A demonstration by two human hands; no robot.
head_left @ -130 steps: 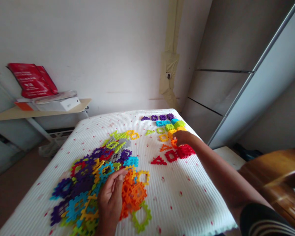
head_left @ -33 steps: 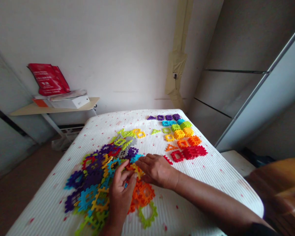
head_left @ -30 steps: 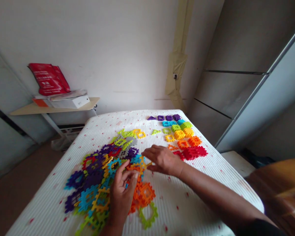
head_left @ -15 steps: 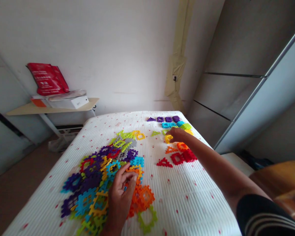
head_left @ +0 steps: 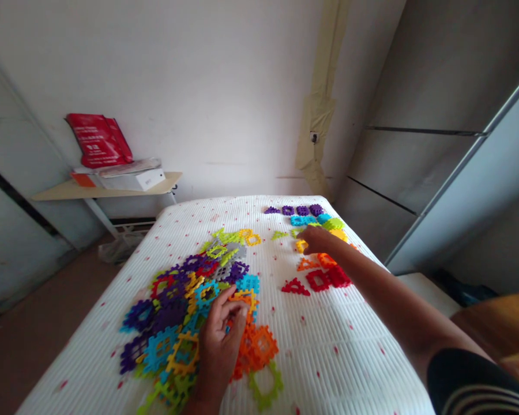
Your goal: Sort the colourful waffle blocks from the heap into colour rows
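Observation:
My right hand (head_left: 316,239) reaches to the far right of the bed-like surface. Its fingers are closed on a yellow toothed plastic building piece (head_left: 301,246), partly hidden by the hand. Green triangular pieces (head_left: 279,235) lie just left of it. My left hand (head_left: 222,328) rests low over the loose pile, fingers loosely curled and apart from the thumb, with no piece plainly gripped. Beside its fingertips lies a yellow-orange piece (head_left: 249,298). The pile mixes blue (head_left: 158,349), purple (head_left: 139,316), orange (head_left: 263,344) and green pieces (head_left: 266,389).
At the right, pieces lie in colour rows: purple (head_left: 288,211), blue (head_left: 301,221), orange (head_left: 307,264) and red (head_left: 318,280). A white ribbed cover (head_left: 311,351) lies under everything. A side table (head_left: 69,190) with a red bag (head_left: 97,140) stands back left; a wardrobe (head_left: 415,155) rises right.
The view has shifted slightly, so everything sits a little farther right. My right hand stays at the yellow piece, and my left hand keeps its place over the pile.

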